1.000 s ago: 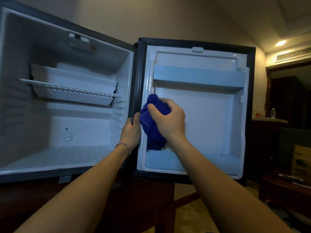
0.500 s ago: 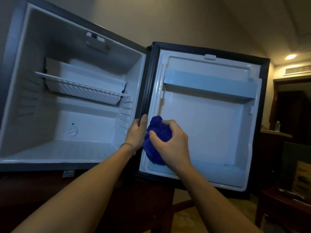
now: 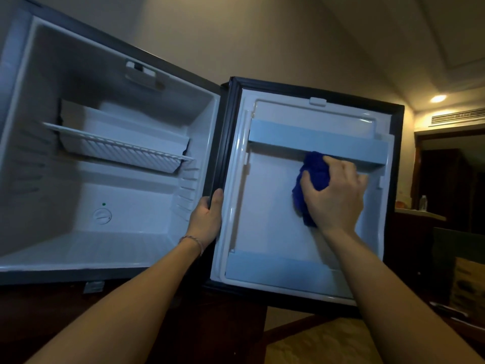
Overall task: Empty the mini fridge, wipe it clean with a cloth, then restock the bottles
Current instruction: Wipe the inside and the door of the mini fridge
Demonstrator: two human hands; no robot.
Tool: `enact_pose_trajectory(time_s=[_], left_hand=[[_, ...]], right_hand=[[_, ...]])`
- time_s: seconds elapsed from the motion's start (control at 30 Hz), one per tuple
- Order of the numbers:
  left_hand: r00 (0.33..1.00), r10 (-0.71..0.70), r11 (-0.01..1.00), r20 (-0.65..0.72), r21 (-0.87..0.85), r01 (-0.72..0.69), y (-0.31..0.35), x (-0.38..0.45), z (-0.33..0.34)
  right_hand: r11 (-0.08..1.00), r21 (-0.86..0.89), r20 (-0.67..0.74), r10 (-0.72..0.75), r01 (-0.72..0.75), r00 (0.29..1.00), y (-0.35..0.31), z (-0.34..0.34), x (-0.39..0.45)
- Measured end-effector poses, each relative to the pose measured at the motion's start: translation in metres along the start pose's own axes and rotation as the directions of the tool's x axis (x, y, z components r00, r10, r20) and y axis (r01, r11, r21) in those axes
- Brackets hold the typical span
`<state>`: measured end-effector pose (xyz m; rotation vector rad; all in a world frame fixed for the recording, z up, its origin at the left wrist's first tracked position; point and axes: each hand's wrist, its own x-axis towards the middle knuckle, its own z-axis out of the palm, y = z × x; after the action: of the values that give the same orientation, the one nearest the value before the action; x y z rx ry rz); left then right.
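The mini fridge (image 3: 78,219) stands open with a white interior that holds no bottles, only a wire shelf (image 3: 118,148). Its door (image 3: 267,206) is swung open to the right, showing two pale door racks. My right hand (image 3: 336,198) grips a bunched blue cloth (image 3: 313,174) and presses it against the door's inner panel just under the upper rack (image 3: 315,140). My left hand (image 3: 208,219) grips the hinge-side edge of the door, thumb on the dark seal.
A thermostat dial (image 3: 103,216) sits on the fridge's back wall. The fridge rests on a dark wooden cabinet (image 3: 131,324). At far right, a counter holds a small water bottle (image 3: 423,202), with a box (image 3: 469,285) below it.
My right hand has carried the cloth from the door's lower left corner up and to the right, under the upper rack. My left hand has stayed on the door edge.
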<state>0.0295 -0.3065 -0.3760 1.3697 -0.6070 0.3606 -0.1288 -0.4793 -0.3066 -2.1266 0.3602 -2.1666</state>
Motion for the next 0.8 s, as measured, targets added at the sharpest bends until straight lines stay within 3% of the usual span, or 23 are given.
enact_pose_trajectory(time_s=[0.07, 0.23, 0.33, 0.47, 0.67, 0.8], left_hand=[[0.999, 0.0, 1.0, -0.036, 0.0, -0.001, -0.002, 0.001, 0.001], [0.997, 0.028, 0.999, -0.075, 0.022, -0.026, -0.005, 0.002, 0.004], [0.995, 0.044, 0.998, -0.084, 0.052, -0.039, -0.007, 0.004, 0.006], [0.994, 0.055, 0.996, -0.089, 0.073, -0.049, -0.011, 0.008, 0.007], [0.991, 0.085, 0.993, -0.105, 0.092, -0.075, -0.01, 0.007, 0.007], [0.995, 0.069, 0.992, -0.078, 0.111, -0.06, -0.01, 0.007, 0.007]], right_hand=[[0.999, -0.044, 0.012, 0.018, -0.018, 1.0, -0.01, 0.015, -0.004], [0.953, -0.065, 0.044, -0.293, 0.295, 0.955, -0.058, 0.062, -0.038], [0.927, -0.056, 0.014, -0.371, 0.371, 0.929, -0.047, 0.065, -0.038], [0.849, -0.134, 0.112, -0.5, 0.511, 0.859, -0.016, 0.055, -0.024], [0.917, -0.186, 0.168, -0.324, 0.353, 0.931, 0.045, 0.032, -0.015], [0.974, -0.216, 0.237, -0.015, 0.067, 0.971, 0.072, 0.019, -0.017]])
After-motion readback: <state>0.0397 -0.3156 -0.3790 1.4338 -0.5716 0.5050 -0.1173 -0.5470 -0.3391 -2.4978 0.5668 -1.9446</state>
